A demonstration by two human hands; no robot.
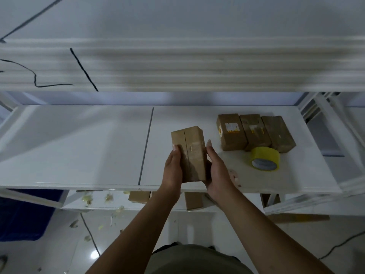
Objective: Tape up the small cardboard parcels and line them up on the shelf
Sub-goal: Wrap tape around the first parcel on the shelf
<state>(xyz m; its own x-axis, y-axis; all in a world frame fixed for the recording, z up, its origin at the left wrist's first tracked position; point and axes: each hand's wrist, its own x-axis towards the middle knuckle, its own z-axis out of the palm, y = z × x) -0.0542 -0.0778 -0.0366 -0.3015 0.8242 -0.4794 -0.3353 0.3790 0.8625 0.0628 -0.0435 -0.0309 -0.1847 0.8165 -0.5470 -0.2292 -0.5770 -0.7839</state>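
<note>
I hold a small cardboard parcel (190, 147) between both hands above the white shelf (79, 147). My left hand (173, 169) grips its left side and my right hand (217, 169) grips its right side. Its top seam runs lengthwise, with clear tape across the near half. Three taped parcels (254, 133) stand side by side at the back right of the shelf. A yellow tape roll (264, 158) lies tilted just in front of them, to the right of my right hand.
An upper shelf (177, 66) overhangs the work shelf. More cardboard boxes (193, 200) sit on a lower shelf beneath. Tape scraps litter the floor at the left, beside a blue bin (25, 214). A dark joint line (146, 145) splits the shelf board.
</note>
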